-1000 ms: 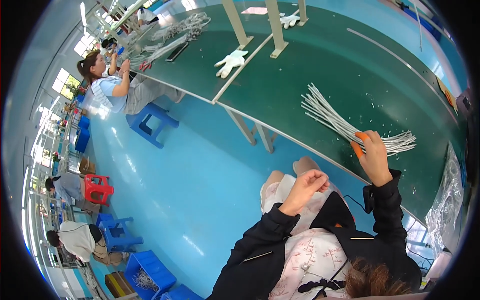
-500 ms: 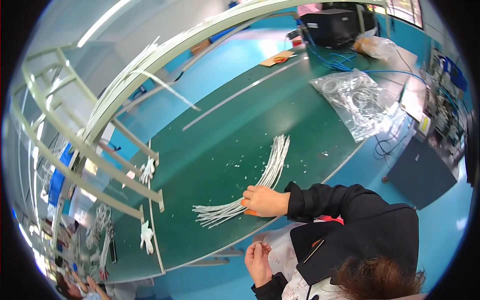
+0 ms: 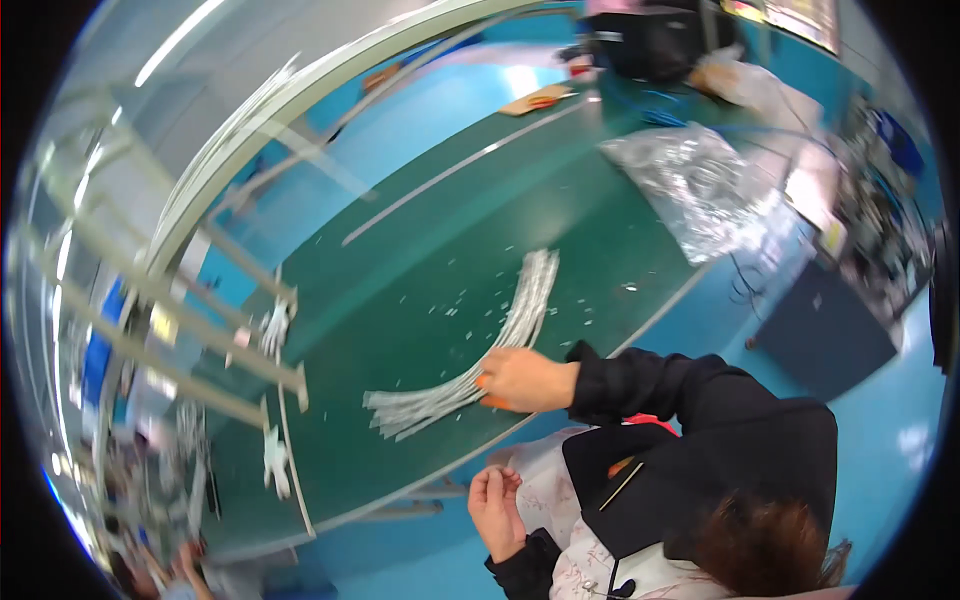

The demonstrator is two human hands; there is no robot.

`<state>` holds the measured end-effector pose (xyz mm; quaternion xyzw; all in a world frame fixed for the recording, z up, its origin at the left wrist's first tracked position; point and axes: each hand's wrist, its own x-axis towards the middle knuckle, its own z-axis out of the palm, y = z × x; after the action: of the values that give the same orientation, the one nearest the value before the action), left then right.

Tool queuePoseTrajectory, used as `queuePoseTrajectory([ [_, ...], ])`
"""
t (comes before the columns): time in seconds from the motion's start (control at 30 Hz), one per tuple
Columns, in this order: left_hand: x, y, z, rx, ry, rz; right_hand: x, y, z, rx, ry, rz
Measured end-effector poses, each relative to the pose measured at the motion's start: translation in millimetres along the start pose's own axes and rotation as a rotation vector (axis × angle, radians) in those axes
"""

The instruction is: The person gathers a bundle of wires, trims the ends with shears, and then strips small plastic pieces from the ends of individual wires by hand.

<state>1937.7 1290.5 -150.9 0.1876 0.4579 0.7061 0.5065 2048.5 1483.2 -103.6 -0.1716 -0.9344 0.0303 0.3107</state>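
One bundle of thin white cables [image 3: 530, 298] lies curved on green counter [image 3: 600, 220]; your right hand [image 3: 527, 380] has fingers [image 3: 485, 381] curled round its middle, probably keeping strands together. Your left hand [image 3: 497, 508] half-curled near lap [image 3: 545, 470]; contents unclear.

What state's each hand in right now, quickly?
Left hand: loosely curled, nothing visible in it.
Right hand: over the pale strand bundle; whether closed around it can't be told.

From my end I can read no lettering, number or sign; the pale mark [image 3: 607, 36] on the black box [image 3: 650, 52] at one o'clock is too small and blurred to make out
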Motion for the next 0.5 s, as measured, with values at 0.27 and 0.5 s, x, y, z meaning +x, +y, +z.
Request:
queuePoseTrajectory([
  [0.27, -75, 143, 18, 0.353, 0.357, 0.861, -4, -1, -6, 0.020, -0.050, 0.013],
  [0.5, -149, 186, 44, -0.158, -0.574, 1.015, -8, -16, -5, 0.063, -0.055, 0.011],
])
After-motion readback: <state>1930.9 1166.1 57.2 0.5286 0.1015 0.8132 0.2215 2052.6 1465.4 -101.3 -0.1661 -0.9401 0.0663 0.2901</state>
